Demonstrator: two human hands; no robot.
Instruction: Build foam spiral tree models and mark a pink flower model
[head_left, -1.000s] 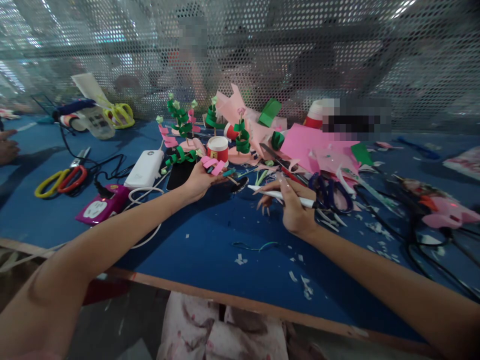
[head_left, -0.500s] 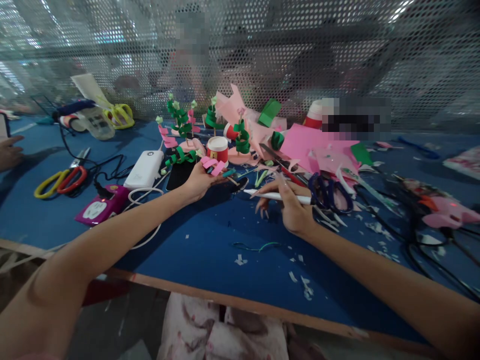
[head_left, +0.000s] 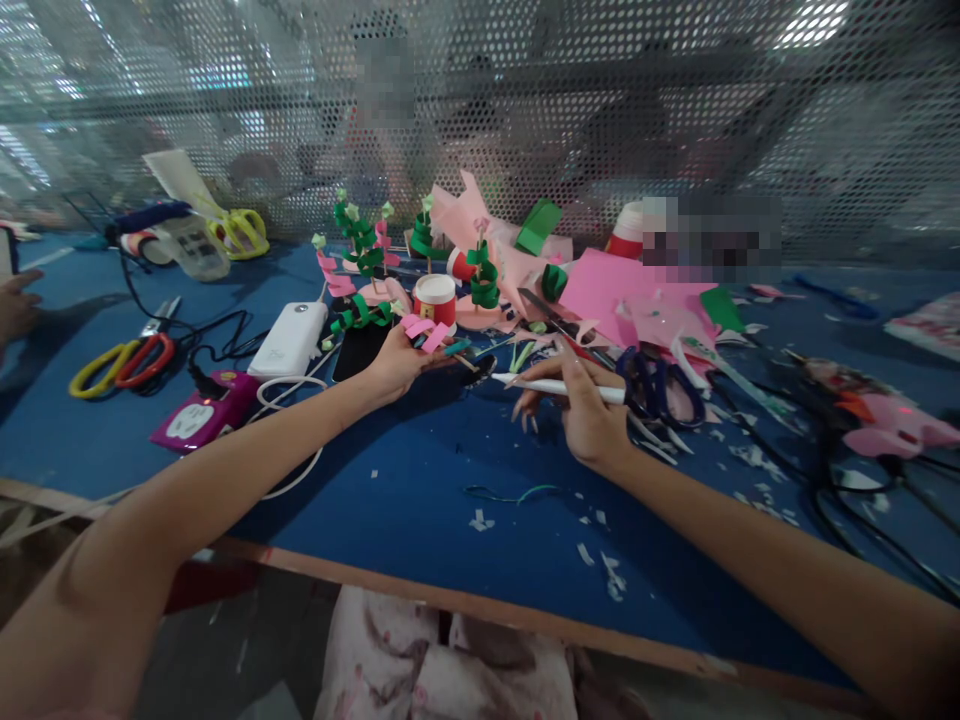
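My left hand is closed on a thin stick decorated with curled pink paper. At the stick's right end is a small dark oval piece; whether the two are joined I cannot make out. My right hand grips a white pen-like tool, its tip pointing left and close to the dark oval piece. Behind my hands stand several paper plants with green spirals and pink spirals on sticks, beside a red-and-white tub.
Blue-handled scissors lie right of my right hand among pink paper sheets and scraps. On the left are a white power bank, a purple socket block and yellow-and-red scissors. Another person's hand shows at the left edge.
My right hand and the pen-like tool have shifted very slightly to the right and up. My left hand stays in place with the stick.
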